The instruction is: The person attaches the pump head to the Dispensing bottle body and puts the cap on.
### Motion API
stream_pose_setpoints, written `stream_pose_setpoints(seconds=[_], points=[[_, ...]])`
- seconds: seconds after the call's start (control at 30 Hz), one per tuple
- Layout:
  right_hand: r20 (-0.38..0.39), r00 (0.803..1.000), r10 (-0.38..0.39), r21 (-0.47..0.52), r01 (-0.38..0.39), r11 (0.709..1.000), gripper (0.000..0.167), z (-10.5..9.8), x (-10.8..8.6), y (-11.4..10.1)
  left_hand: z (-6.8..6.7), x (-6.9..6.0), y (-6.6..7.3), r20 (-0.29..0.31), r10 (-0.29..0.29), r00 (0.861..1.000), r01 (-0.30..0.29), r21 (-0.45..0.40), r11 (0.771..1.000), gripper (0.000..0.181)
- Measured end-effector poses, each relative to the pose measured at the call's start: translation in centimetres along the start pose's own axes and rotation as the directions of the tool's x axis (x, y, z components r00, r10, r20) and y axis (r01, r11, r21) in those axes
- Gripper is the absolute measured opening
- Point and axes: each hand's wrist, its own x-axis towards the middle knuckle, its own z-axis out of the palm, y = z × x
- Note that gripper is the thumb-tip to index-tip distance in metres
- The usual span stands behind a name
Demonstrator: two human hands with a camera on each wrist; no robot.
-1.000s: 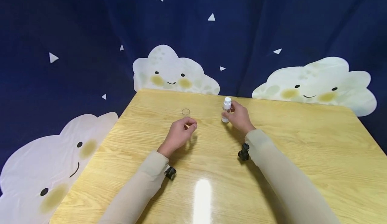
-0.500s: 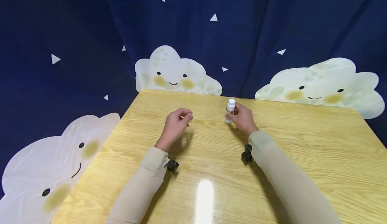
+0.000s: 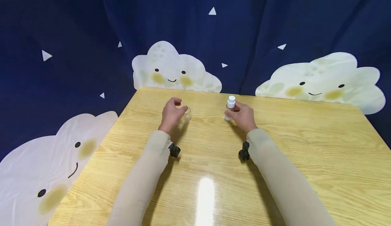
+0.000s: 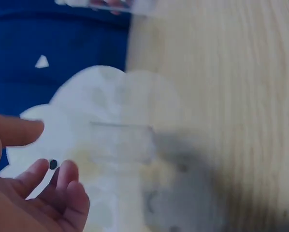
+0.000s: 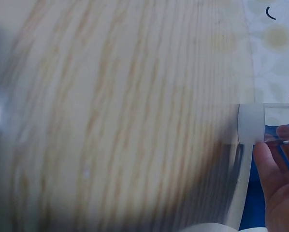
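Observation:
A small clear glass [image 3: 187,116] stands on the table. My left hand [image 3: 171,114] is just left of it, with the thumb at its rim; whether they touch I cannot tell. In the left wrist view the thumb and fingers are apart, and the blurred glass [image 4: 122,145] lies beyond the fingertips. To the right, my right hand [image 3: 243,117] grips a clear bottle [image 3: 231,104] with a white cap and a white lower end, upright. The right wrist view shows the thumb and fingers of my right hand [image 5: 282,179] around its clear part, above the white end [image 5: 251,123].
The wooden table [image 3: 213,151] spreads in front of me. A dark blue curtain [image 3: 195,25] with white clouds and triangles hangs behind its far and left edges. Black wrist cameras [image 3: 174,150] sit on both sleeves.
My left hand has moved from in front of the glass to its left and farther forward, and its fingers have parted. The glass is in sight again. The right hand keeps its grip on the bottle.

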Motion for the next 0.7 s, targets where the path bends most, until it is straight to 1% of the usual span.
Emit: stream_pose_setpoints(seconds=[0.07,0.13,0.2,0.3,0.4,0.53,0.63,0.7], points=[[0.002,1.0,0.003,0.005,-0.003,1.0,0.042,0.0,0.0,-0.1,0.0,0.5,-0.5,0.058,-0.037,0.998,0.036,0.018,0.999,0.046],[0.001,1.0,0.004,0.014,-0.004,1.0,0.042,0.1,0.0,-0.1,0.1,0.8,-0.9,0.097,-0.062,0.993,0.06,0.026,0.998,0.049],[-0.006,1.0,-0.001,0.014,0.001,1.0,0.042,0.0,0.0,-0.1,0.3,1.0,-1.2,0.125,-0.068,0.99,0.064,0.033,0.997,0.051],[-0.016,1.0,-0.006,0.011,0.007,1.0,0.041,-0.1,-0.1,0.0,0.4,1.3,-1.5,0.17,-0.062,0.984,0.052,0.058,0.997,0.059],[-0.014,1.0,-0.01,0.007,0.01,1.0,0.041,-0.1,-0.2,-0.1,0.4,1.5,-1.7,0.228,-0.08,0.97,0.061,0.088,0.994,0.07],[-0.002,1.0,-0.009,0.006,0.009,1.0,0.041,0.0,-0.2,-0.1,0.7,2.0,-2.3,0.266,-0.123,0.956,0.094,0.119,0.988,0.075],[-0.001,1.0,-0.012,0.007,0.012,1.0,0.041,0.1,-0.2,-0.1,1.0,2.5,-2.8,0.268,-0.131,0.955,0.1,0.127,0.987,0.073],[-0.001,1.0,-0.018,0.013,0.018,1.0,0.04,0.2,-0.2,0.0,1.1,2.7,-3.1,0.273,-0.13,0.953,0.102,0.114,0.988,0.069]])
